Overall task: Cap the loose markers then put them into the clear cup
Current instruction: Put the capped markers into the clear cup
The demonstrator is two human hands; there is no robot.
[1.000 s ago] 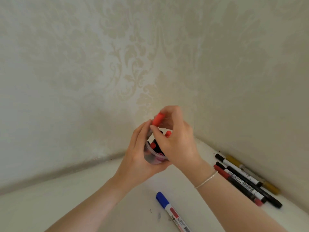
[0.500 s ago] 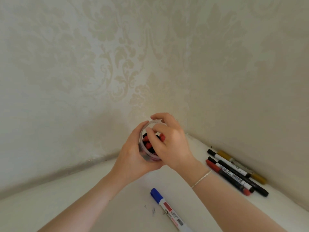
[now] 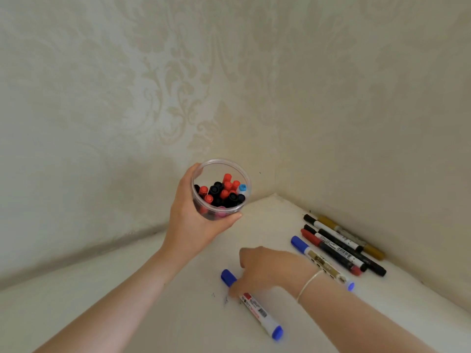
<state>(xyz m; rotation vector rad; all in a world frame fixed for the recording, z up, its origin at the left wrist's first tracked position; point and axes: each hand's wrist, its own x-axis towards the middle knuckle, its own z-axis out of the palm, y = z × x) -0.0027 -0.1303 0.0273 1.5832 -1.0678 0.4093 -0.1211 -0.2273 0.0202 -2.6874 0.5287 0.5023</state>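
Clear plastic cup [image 3: 221, 174] held above the tabletop [image 3: 153, 314] near its far corner, left hand [image 3: 196, 220] wrapped round its wall, thumb along the near side. Red, black and blue capped markers [image 3: 224, 192] stand inside. Right hand [image 3: 265, 272] lies low over a blue marker [image 3: 257, 309] at the near middle, fingers curled onto the barrel just behind its cap; whether they fully grip, cannot tell. More markers [image 3: 341, 247] lie side by side along the right edge.
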